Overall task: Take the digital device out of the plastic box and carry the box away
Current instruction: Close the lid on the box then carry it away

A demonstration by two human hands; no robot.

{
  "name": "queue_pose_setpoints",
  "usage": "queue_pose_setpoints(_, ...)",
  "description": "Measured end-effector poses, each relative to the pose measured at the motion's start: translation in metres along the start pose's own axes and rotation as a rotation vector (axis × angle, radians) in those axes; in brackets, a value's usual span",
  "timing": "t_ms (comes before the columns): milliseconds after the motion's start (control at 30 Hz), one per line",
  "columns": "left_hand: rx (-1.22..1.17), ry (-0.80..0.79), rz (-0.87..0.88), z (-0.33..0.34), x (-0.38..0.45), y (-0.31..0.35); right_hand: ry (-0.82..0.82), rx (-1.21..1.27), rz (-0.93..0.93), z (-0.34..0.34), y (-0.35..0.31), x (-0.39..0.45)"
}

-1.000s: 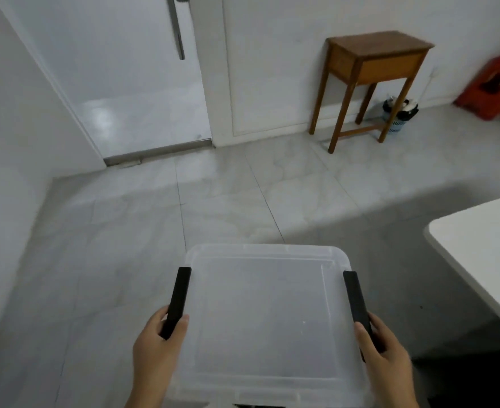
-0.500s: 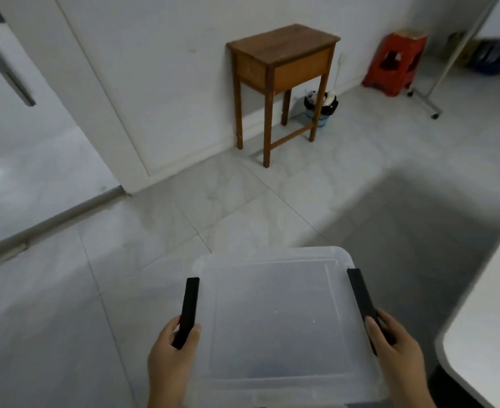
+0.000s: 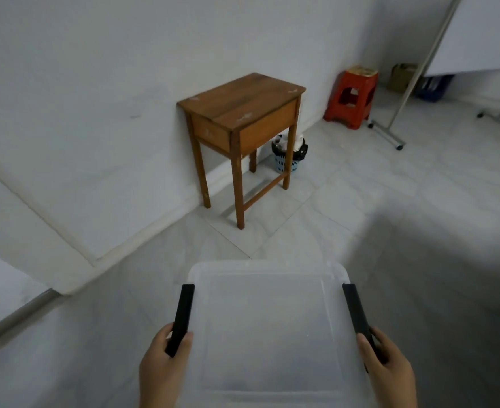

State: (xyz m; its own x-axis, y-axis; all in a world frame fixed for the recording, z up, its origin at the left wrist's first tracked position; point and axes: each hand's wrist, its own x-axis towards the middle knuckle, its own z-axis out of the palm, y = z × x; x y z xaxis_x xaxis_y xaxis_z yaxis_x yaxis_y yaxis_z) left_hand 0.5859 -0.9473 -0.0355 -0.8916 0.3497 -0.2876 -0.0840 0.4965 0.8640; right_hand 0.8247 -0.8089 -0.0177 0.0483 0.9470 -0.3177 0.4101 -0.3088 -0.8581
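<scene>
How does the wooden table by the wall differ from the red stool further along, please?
The wooden table is brown wood on slim legs joined by low rails; the red stool looks like moulded plastic with solid sides and cut-outs. The table stands taller than the stool. The table's top is bare; the stool carries something flat and pale. Both stand on the tiled floor near the wall.

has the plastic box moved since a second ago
Yes. The plastic box, gripped by the left hand and right hand, has turned rightward and come closer to the wooden table.
</scene>
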Motion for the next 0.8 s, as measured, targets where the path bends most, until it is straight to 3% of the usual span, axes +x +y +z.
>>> queue_pose_setpoints(267, 0.09, -0.158, 0.036, 0.1, 0.15, 0.098, 0.147, 0.072, 0.079, 0.062, -0.065, 0.125)
queue_pose_setpoints(567, 0.062, -0.108, -0.097, 0.277, 0.29, 0.212, 0.144, 0.069, 0.019, 0.094, -0.16, 0.364)
queue_pose_setpoints(800, 0.062, -0.081, -0.06, 0.386, 0.369, 0.32, 0.147, 0.056, -0.015, 0.105, -0.235, 0.527)
